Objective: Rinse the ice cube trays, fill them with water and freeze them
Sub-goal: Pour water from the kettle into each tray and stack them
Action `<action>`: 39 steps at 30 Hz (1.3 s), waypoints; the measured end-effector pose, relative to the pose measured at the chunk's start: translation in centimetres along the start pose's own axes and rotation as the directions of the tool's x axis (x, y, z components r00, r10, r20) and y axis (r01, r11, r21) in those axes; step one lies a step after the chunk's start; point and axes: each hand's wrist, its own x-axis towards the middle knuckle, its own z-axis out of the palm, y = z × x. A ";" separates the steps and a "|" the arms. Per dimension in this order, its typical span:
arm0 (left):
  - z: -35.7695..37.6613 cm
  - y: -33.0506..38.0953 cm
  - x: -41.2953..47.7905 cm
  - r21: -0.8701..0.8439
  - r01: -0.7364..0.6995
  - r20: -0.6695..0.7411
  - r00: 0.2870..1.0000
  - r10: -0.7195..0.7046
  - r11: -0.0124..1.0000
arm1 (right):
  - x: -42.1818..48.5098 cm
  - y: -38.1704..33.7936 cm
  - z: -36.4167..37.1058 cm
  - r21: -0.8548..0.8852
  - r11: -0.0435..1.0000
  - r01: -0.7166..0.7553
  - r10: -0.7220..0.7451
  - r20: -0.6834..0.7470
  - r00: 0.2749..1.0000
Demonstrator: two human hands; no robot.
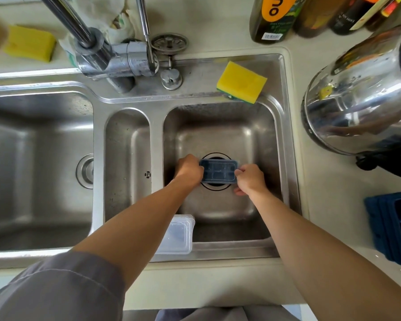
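Observation:
A small dark blue ice cube tray is held level over the drain of the right sink basin. My left hand grips its left end and my right hand grips its right end. A stack of more dark blue ice cube trays lies on the counter at the right edge. Clear plastic lids rest on the sink's front rim, partly hidden by my left forearm. The faucet stands at the back, and I see no water running.
A yellow sponge lies on the back ledge of the sink, another at the back left. A steel kettle stands on the right counter, with bottles behind it. A large left basin and a narrow middle basin adjoin.

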 end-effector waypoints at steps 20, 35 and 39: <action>-2.0 1.9 -6.4 -0.322 -0.159 -0.323 0.945 0.050 0.933 | -8.2 -0.2 -3.1 0.076 0.951 0.299 -0.294 -0.076 0.953; -4.8 8.6 -20.1 -0.199 -0.362 -0.405 0.877 0.259 0.911 | -21.3 -3.7 -15.1 -0.190 0.832 0.522 -0.552 -0.175 0.816; -6.0 10.2 -22.8 -0.115 -0.419 -0.419 0.843 0.338 0.901 | -23.0 -6.2 -15.9 -0.313 0.774 0.551 -0.606 -0.113 0.788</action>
